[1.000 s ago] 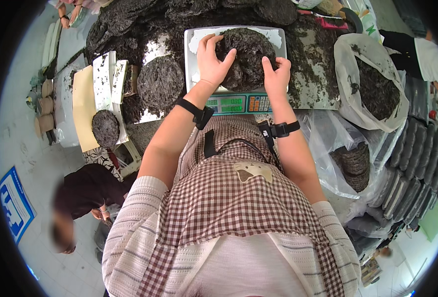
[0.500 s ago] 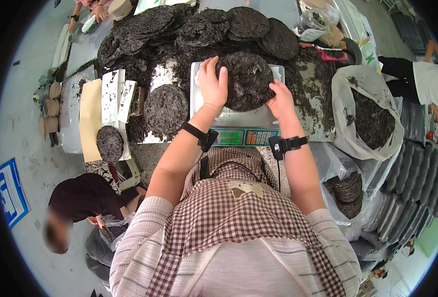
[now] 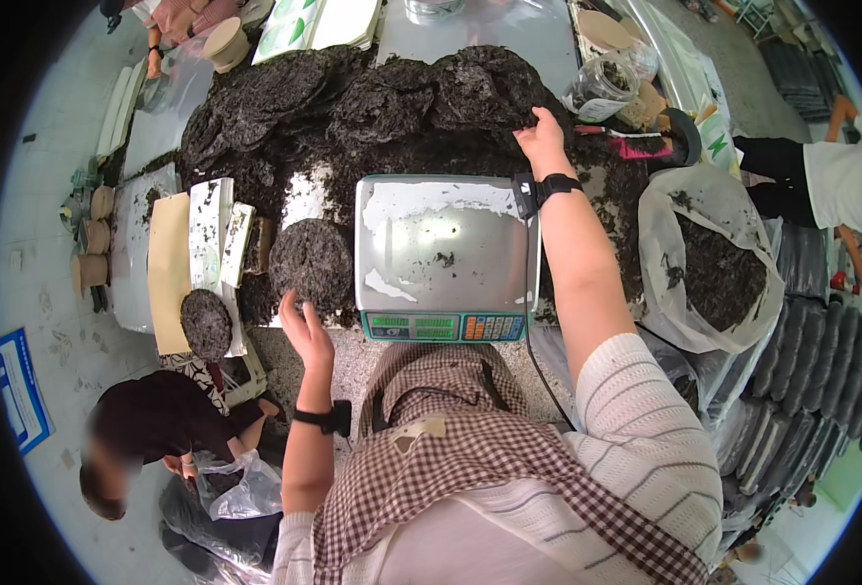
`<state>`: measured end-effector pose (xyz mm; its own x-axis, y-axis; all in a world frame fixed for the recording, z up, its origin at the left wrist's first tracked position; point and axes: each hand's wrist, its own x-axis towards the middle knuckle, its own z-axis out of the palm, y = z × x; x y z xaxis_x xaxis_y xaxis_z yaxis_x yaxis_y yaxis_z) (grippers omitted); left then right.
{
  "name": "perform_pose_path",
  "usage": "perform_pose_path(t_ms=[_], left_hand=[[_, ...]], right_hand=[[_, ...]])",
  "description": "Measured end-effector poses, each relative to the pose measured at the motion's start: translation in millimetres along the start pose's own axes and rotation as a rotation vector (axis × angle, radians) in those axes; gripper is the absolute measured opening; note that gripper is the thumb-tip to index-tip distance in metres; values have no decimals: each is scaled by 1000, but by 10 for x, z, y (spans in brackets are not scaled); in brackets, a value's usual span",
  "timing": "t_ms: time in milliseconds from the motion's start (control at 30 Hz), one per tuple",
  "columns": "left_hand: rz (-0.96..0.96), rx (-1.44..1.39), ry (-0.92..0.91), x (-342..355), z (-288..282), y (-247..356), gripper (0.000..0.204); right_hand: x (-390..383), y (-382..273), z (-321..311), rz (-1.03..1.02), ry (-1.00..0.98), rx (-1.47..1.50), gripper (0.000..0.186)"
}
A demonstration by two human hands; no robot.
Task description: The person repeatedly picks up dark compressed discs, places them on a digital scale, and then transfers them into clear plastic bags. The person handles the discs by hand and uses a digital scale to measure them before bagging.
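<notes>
My right hand (image 3: 542,138) reaches to the back pile, closed on the edge of a dark, flaky, round seaweed cake (image 3: 487,86) lying at the pile's right end. My left hand (image 3: 304,330) is open, fingers apart, at the lower edge of another round cake (image 3: 310,261) left of the scale. The electronic scale (image 3: 443,234) has a bare steel pan with white flaked patches and small dark scraps, and a lit keypad panel at its front.
Boards (image 3: 168,273) carry a smaller cake (image 3: 207,323) at left. An open plastic bag of dark flakes (image 3: 660,263) stands right, below a jar (image 3: 608,83). Co-workers are at lower left (image 3: 148,424), upper left (image 3: 173,19) and right (image 3: 841,185). Bagged dark stacks (image 3: 806,361) lie right.
The big cake has left the scale for the back pile with my right hand. My left hand has let go and come down toward the front left. The view has shifted.
</notes>
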<state>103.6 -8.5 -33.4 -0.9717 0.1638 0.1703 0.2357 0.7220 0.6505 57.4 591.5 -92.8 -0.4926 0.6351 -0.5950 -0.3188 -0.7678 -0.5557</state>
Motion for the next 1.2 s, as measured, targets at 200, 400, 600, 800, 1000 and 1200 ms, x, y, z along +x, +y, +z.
perform_pose_path(t_ms=[200, 400, 600, 800, 1000, 1200], left_hand=[[72, 98, -68, -78, -74, -37, 45], [291, 362, -194, 426, 124, -18, 82], [159, 696, -525, 516, 235, -13, 130], [173, 714, -525, 465, 371, -1, 131], [182, 724, -473, 426, 443, -229, 125], [159, 883, -482, 442, 519, -395, 107]], right_hand=[[394, 25, -179, 16, 240, -102, 42], [92, -326, -253, 98, 72, -390, 69], [-1033, -1128, -1712, -466, 34, -958, 51], [-2830, -194, -3730, -809, 444, -1745, 87], [-2758, 923, -3069, -731, 436, -1830, 102], [-1239, 124, -2561, -1070, 479, -1652, 84]])
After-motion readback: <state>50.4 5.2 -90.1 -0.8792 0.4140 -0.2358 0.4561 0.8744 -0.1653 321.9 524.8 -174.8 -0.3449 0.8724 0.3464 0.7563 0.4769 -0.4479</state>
